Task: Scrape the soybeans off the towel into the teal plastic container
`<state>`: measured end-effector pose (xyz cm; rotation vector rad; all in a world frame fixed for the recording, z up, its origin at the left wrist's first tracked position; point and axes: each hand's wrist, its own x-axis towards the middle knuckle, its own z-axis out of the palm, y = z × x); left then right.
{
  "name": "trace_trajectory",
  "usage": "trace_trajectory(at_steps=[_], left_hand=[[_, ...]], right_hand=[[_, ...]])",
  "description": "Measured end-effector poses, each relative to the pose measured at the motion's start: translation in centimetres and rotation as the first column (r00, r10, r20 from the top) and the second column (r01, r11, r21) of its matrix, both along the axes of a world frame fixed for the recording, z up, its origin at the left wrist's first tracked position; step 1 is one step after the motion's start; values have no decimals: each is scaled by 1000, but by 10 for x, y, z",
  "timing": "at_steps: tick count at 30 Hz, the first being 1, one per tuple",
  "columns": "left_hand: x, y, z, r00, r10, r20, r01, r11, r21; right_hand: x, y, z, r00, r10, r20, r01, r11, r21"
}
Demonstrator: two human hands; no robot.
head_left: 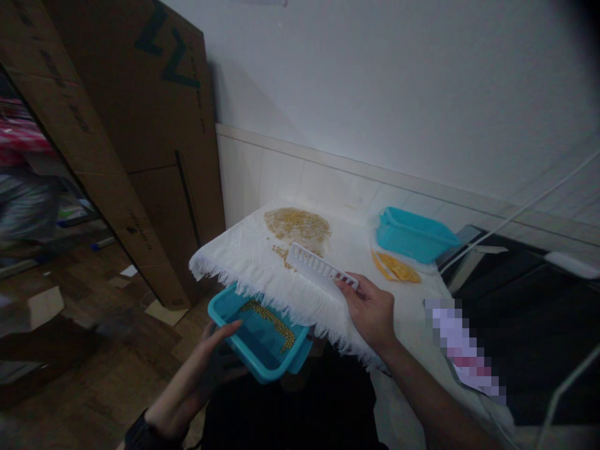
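- Head view: left hand [202, 369] clasped on teal tray [255, 350], held under fringed cloth [244, 265] edge.
- Right hand [372, 309] clamped on white slotted scraper [319, 267], laid on cloth near bean pile [297, 225].
- Few beans [274, 324] in tray; bulk left on cloth.

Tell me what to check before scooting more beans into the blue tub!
1. Blue tub under the edge of the cloth: ok.
2. Left hand holding the tub: ok.
3. Right hand gripping the white scraper: ok.
4. Scraper behind the bean pile: not ok, it lies on the near side.
5. Room in the tub: ok, only a few beans inside.
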<state>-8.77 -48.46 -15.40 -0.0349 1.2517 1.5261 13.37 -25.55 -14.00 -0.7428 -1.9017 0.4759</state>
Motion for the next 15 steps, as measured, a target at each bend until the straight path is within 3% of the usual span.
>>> trace_trajectory(at_steps=[5,15], left_hand=[[-1,-2,-5,1000,-2,-6,2,1000,7],[-3,2,-31,999,8,-33,-10,999,-38]], right_hand=[[3,-5,0,1000,-8,-12,8,1000,27],[8,-8,4,999,-24,-23,25,997,71]])
